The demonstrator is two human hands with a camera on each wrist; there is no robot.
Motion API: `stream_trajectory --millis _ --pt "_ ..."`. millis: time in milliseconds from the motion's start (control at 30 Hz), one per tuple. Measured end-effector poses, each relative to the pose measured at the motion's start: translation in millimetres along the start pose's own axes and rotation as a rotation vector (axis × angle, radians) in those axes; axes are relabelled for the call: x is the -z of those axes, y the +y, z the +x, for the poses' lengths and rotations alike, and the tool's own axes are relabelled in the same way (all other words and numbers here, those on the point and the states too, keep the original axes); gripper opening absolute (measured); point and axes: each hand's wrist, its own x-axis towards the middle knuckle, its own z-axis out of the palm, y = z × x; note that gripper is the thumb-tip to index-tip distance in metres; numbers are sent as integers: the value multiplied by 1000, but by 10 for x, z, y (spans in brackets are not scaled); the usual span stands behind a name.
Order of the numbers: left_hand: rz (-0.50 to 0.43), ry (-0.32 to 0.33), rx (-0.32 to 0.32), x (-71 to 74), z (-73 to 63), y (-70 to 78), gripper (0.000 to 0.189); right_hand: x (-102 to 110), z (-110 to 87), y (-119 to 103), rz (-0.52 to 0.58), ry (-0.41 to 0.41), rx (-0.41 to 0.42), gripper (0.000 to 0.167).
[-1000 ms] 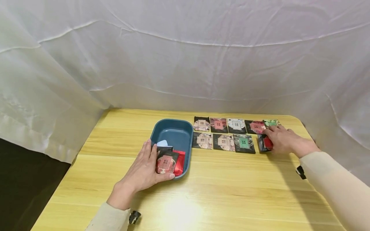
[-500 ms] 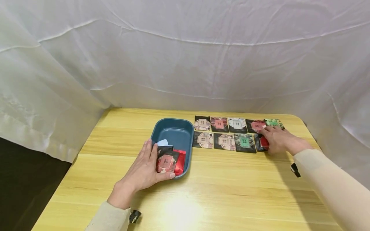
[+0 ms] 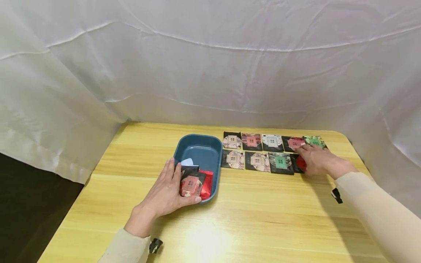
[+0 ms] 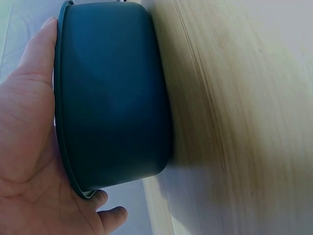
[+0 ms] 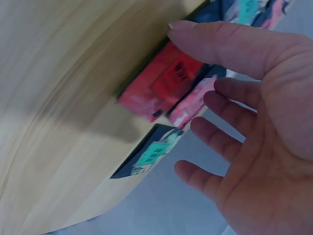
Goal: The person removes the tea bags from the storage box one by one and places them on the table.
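Note:
My left hand (image 3: 163, 195) lies along the left side and near corner of a blue rectangular box (image 3: 198, 152), thumb stretched across its near end. The left wrist view shows my palm against the box's rim (image 4: 59, 105). Packets stand in the near half: a black one with a pink label (image 3: 192, 184) and a shiny red one (image 3: 206, 183). My right hand (image 3: 319, 160) is over a black packet with a red face (image 3: 298, 164), partly hidden, at the near row's right end. In the right wrist view, my thumb crosses that red packet (image 5: 168, 81), fingers loosely spread.
Square packets lie in two rows right of the box, among them a green-labelled packet (image 3: 280, 163) and a white-labelled one (image 3: 272, 142). Another green packet (image 3: 314, 141) sits beyond my right hand. White cloth (image 3: 230, 73) hangs behind the wooden table (image 3: 263, 219).
My right hand has slid the red-faced packet left, up close beside the green-labelled one in the near row. The left hand has stayed at the box.

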Motion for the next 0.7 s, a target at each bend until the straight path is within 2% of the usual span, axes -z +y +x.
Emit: stream_trajectory --millis 133,300,467,700 --pt "8 9 -21 -7 13 12 139 66 0 -91 -14 93 56 83" --pt "5 9 -25 -5 14 18 139 149 50 -371 -40 289 154 62" --pt "-3 10 -14 2 4 12 138 224 159 -836 35 415 205 54" --pt "-5 7 -10 -2 -7 -7 138 316 332 -1591 165 467 318 54"
